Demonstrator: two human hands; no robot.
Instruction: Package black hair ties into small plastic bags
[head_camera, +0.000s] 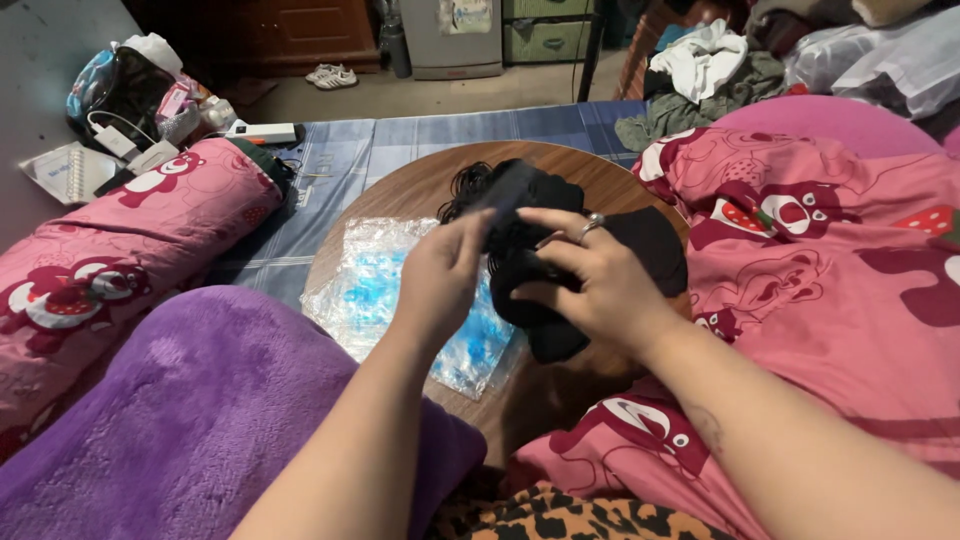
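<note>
Seemingly black cloth gripped between left hand, right hand.

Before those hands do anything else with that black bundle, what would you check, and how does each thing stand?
1. Left hand pinching the black bundle at its upper edge: ok.
2. Right hand gripping the bundle from the side: ok.
3. Bundle over the round wooden table, not the bedding: ok.
4. Clear plastic bag lying flat on the table beside the bundle: ok.
5. Number of pieces in the bundle: cannot tell.
6. Ring free of the black cords: cannot tell.
</note>
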